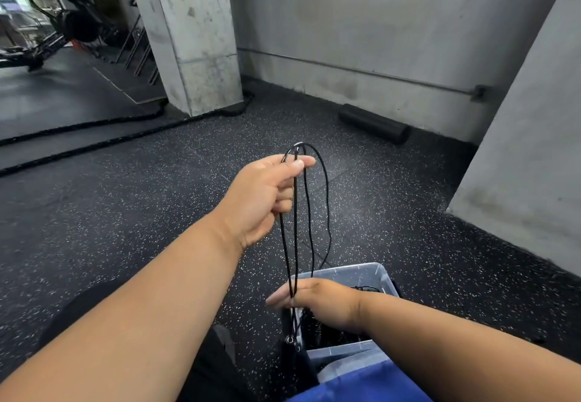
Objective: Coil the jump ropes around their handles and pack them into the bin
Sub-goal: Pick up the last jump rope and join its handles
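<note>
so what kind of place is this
Most likely a gym. The floor is speckled black rubber flooring, thick battle ropes lie along it by a concrete pillar, a black foam roller rests against the wall, and weight equipment stands at far left.

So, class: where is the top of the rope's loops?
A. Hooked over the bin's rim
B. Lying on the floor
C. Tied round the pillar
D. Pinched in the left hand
D: the left hand is raised and pinches the rope at the top, its strands hanging down past the right hand towards the bin.
</note>
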### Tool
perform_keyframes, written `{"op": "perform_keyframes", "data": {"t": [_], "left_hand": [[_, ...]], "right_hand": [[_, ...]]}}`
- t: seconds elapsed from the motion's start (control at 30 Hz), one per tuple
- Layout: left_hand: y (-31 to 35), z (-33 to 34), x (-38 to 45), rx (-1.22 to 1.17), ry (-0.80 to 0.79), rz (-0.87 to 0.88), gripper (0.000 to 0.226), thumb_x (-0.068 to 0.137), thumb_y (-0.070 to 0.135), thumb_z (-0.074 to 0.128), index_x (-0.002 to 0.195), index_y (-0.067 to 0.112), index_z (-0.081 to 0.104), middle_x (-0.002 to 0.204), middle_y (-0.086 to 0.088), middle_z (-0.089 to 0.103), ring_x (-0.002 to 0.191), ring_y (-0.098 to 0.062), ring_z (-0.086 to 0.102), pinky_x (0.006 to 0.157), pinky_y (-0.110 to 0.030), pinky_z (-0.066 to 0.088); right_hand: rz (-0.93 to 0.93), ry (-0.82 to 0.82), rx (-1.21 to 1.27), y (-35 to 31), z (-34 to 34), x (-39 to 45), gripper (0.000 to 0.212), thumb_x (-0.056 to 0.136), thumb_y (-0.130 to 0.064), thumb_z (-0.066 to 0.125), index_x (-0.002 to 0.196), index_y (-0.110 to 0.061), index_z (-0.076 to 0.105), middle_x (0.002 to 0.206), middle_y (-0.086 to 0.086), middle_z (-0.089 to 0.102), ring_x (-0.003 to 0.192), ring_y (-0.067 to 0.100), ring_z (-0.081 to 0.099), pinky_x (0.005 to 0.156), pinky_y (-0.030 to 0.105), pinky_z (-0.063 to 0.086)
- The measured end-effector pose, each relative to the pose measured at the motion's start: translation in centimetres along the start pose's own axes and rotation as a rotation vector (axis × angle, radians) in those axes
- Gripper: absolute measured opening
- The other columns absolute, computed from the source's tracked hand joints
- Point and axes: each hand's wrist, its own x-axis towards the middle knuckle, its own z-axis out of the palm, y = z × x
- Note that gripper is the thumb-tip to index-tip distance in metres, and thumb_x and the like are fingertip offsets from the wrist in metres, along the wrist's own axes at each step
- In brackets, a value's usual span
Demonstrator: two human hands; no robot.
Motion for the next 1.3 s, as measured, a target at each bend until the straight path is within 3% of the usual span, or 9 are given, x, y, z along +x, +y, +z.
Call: {"op": "perform_keyframes", "data": {"t": [0.17,0.33,0.47,0.6,0.7,0.83,0.93,1.17,1.3], "left_hand": [[1.0,-0.8,0.8,-0.057,0.073,0.010,0.024,0.108,0.018,0.056,0.124,0.008,0.072,0.065,0.010,0.030,0.054,-0.005,0.023,0.045,-0.017,0.024],[1.8,-0.9,1.4,0.033,0.102,0.008,0.026,0.110,0.020,0.054,0.124,0.006,0.071,0.062,0.011,0.034,0.053,-0.005,0.025,0.045,-0.017,0.024],[2.8,-1.6,2.2,0.035,0.122,0.023,0.021,0.108,0.018,0.056,0.116,0.009,0.073,0.061,0.011,0.037,0.051,-0.004,0.027,0.043,-0.016,0.024],[2.7,-2.7,2.9,0.010,0.148,0.038,0.017,0.107,0.018,0.057,0.106,0.011,0.073,0.063,0.009,0.043,0.052,-0.003,0.031,0.043,-0.015,0.026],[1.2,-3.7,3.4,-0.026,0.212,0.014,0.023,0.107,0.022,0.058,0.118,0.007,0.073,0.067,0.006,0.049,0.057,-0.005,0.039,0.048,-0.017,0.033],[-2.7,-5.0,3.2,-0.213,0.129,-0.164,0.034,0.106,0.039,0.055,0.124,0.012,0.066,0.090,-0.003,0.066,0.081,-0.015,0.066,0.078,-0.028,0.055],[-5.5,-4.1,1.9,-0.176,-0.020,-0.295,0.030,0.104,0.039,0.056,0.116,0.016,0.071,0.096,-0.002,0.069,0.098,-0.021,0.069,0.102,-0.045,0.054],[-6.7,-1.8,1.4,0.075,0.027,-0.276,0.015,0.107,0.014,0.058,0.108,0.008,0.072,0.087,-0.002,0.070,0.073,-0.009,0.066,0.072,-0.024,0.061],[-6.0,-2.1,1.3,0.054,0.068,-0.255,0.014,0.106,0.018,0.061,0.101,0.011,0.071,0.084,-0.002,0.072,0.072,-0.009,0.067,0.068,-0.024,0.060]], "right_hand": [[0.017,-0.021,0.031,0.6,0.5,0.0,0.038,0.100,0.000,0.044,0.125,-0.009,0.071,0.127,0.006,0.071,0.115,0.007,0.065,0.100,0.008,0.042],[0.087,0.036,0.209,1.2,0.9,0.5,0.028,0.102,-0.015,0.046,0.105,-0.011,0.074,0.102,0.007,0.073,0.096,0.017,0.067,0.102,0.035,0.050],[0.106,0.097,0.077,1.3,0.6,0.6,0.034,0.106,-0.018,0.040,0.107,-0.007,0.073,0.105,0.007,0.077,0.088,0.000,0.062,0.086,0.012,0.045],[0.144,0.133,0.090,1.3,-0.1,0.3,0.034,0.109,-0.030,0.039,0.104,-0.018,0.071,0.097,-0.009,0.077,0.082,0.008,0.061,0.088,0.033,0.051],[0.116,0.164,0.138,0.8,-0.5,0.2,0.035,0.111,-0.032,0.040,0.104,-0.017,0.071,0.089,-0.010,0.074,0.080,0.012,0.058,0.080,0.033,0.049],[0.038,0.254,0.209,0.2,-1.3,0.3,0.038,0.111,-0.036,0.040,0.099,-0.019,0.071,0.089,-0.004,0.075,0.082,0.013,0.062,0.085,0.044,0.052],[-0.043,0.317,0.225,-0.3,-2.3,0.4,0.036,0.111,-0.035,0.040,0.098,-0.023,0.071,0.091,0.002,0.077,0.083,0.020,0.064,0.087,0.048,0.052],[-0.076,0.322,0.285,-1.2,-3.4,-0.2,0.036,0.113,-0.026,0.037,0.113,-0.014,0.071,0.094,0.010,0.077,0.086,0.017,0.066,0.084,0.036,0.052],[-0.050,0.283,0.284,-1.1,-3.4,-0.4,0.038,0.113,-0.031,0.035,0.119,-0.016,0.070,0.093,0.011,0.076,0.084,0.020,0.063,0.086,0.051,0.052]]}}
